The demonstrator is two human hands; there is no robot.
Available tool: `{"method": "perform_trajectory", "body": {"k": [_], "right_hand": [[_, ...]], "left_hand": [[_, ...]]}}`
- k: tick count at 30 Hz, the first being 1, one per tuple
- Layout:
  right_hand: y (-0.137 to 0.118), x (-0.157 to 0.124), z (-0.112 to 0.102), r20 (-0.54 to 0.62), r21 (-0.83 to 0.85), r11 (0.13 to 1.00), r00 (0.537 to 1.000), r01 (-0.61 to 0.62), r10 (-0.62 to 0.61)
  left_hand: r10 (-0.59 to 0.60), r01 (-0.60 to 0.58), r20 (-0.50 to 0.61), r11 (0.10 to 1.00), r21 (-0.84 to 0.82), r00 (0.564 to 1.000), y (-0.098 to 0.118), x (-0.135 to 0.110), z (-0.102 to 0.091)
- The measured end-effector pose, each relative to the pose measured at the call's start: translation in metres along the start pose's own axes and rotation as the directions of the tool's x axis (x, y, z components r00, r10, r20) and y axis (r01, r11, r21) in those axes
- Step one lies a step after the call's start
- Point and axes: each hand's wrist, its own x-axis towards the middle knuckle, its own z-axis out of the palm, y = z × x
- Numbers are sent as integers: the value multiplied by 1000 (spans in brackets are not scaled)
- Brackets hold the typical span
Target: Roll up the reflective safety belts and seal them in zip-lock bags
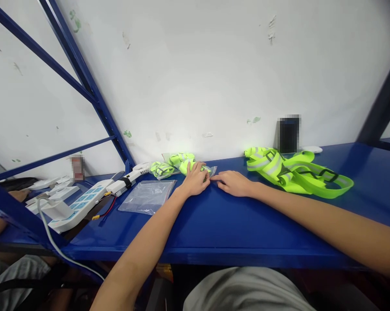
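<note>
My left hand [195,178] lies on a clear plastic bag holding a folded neon-yellow reflective strap [188,165], its fingers curled and pressing down on it. My right hand [233,182] rests on the blue shelf [233,224] just to the right, fingertips pinching the bag's open edge [213,171]. Two more bagged neon straps [162,169] lie just behind and to the left of my left hand. A loose heap of neon-yellow reflective straps [292,171] lies to the right of my right hand.
A stack of empty clear bags [148,195] lies left of my left hand. Further left are a white power strip [81,203], a small white fan [131,173] and cables. A dark phone [288,134] leans on the wall. Another person's arm [0,216] shows at the far left.
</note>
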Motion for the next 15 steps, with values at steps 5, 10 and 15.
{"method": "perform_trajectory", "body": {"k": [5, 10, 15], "right_hand": [[-1, 2, -2, 58, -21, 1000, 998, 19, -18], [3, 6, 0, 80, -24, 999, 996, 35, -33], [6, 8, 0, 62, 18, 999, 998, 30, -31]], "left_hand": [[26, -26, 34, 1000, -10, 999, -7, -3, -4], [79, -75, 77, 996, -48, 994, -10, -1, -6], [57, -54, 64, 997, -46, 996, -11, 2, -3]]}}
